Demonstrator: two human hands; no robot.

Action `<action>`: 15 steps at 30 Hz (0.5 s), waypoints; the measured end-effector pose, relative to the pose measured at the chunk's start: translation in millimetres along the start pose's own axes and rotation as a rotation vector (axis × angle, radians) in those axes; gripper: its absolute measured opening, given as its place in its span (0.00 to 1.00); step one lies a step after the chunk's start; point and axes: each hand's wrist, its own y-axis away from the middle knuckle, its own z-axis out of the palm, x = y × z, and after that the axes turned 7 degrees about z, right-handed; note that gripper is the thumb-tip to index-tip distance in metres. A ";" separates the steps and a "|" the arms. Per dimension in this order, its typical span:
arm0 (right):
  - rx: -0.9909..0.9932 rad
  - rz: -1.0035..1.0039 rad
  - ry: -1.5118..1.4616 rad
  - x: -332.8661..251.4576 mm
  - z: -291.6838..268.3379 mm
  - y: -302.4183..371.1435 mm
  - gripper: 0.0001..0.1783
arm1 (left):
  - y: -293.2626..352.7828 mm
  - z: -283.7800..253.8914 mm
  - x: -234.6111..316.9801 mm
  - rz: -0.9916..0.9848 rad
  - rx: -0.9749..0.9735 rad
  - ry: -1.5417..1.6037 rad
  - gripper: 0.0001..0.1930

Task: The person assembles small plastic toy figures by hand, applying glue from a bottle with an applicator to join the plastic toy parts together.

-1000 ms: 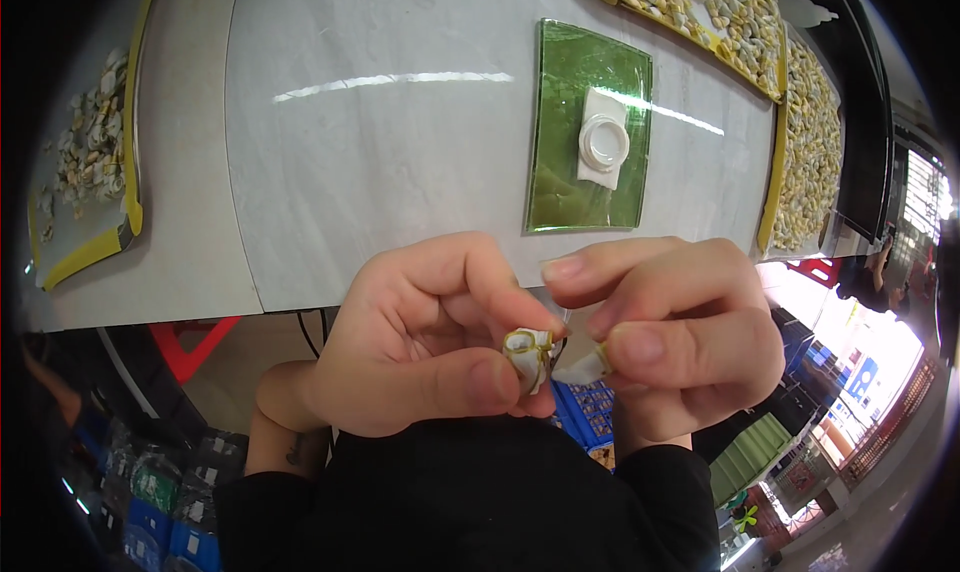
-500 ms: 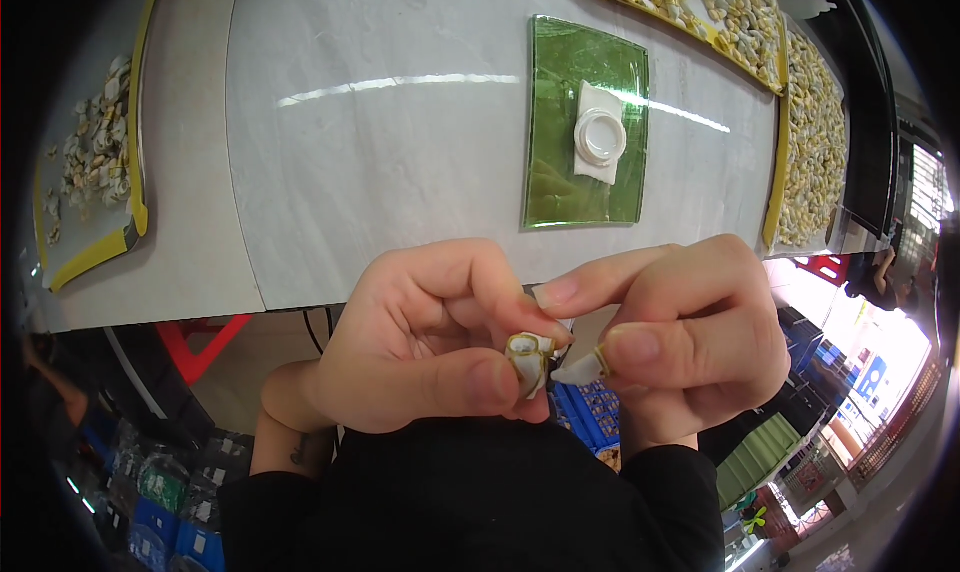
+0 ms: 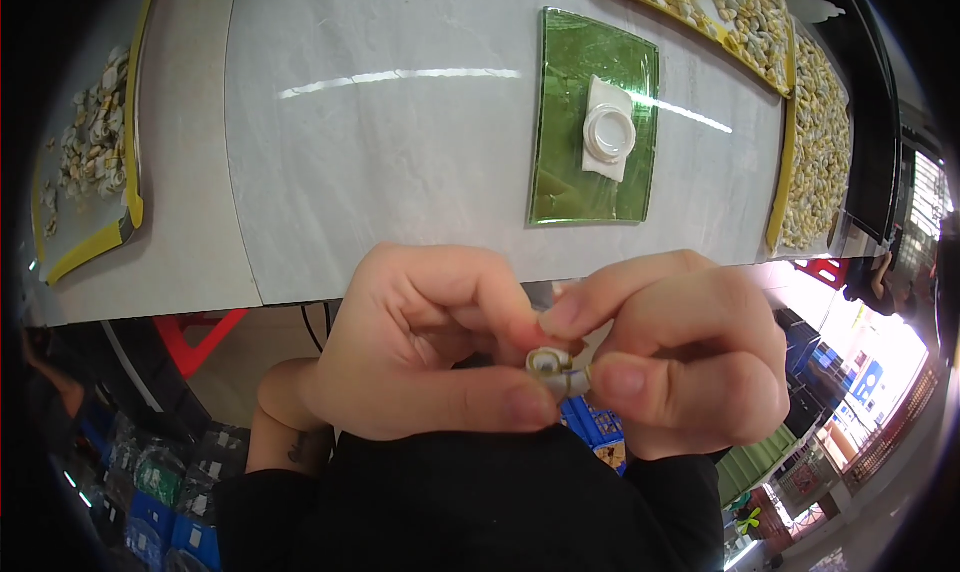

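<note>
Above my lap, just off the table's near edge, my two hands meet at their fingertips. My left hand [image 3: 430, 347] pinches a small white shell-like piece [image 3: 548, 360] with a yellowish rim and a hollow end between thumb and fingers. From the other side, my right hand [image 3: 690, 352] grips a second small whitish piece [image 3: 578, 381] near its thumb tip, mostly covered by the fingers. The two pieces meet or overlap; whether they are joined I cannot tell. Behind the hands, a round white dish [image 3: 610, 132] sits on a folded white pad on a green glassy slab [image 3: 560, 187].
Yellow-edged trays of many yellow-white shell-like pieces lie at the far right [image 3: 815, 152] and back right [image 3: 745, 12]. Another yellow-edged tray [image 3: 85, 252] with a similar heap is at the left. Blue crates [image 3: 590, 427] and a red stool [image 3: 195, 337] are below the table.
The right hand's piece has come up against the left hand's piece, and the left one has turned so its hollow end faces up more. My right hand has dropped slightly.
</note>
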 end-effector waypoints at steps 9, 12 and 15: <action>-0.072 -0.044 0.037 0.2 -4.9 -0.1 0.09 | 0.2 -2.4 -1.1 0.046 -0.044 -0.161 0.09; -0.103 -0.028 0.042 -3.2 -9.3 -0.1 0.10 | -0.3 -3.6 -1.5 0.067 -0.079 -0.212 0.09; -0.156 0.002 0.040 -5.8 -12.0 0.3 0.10 | -0.4 -9.2 -1.8 0.100 -0.160 -0.274 0.11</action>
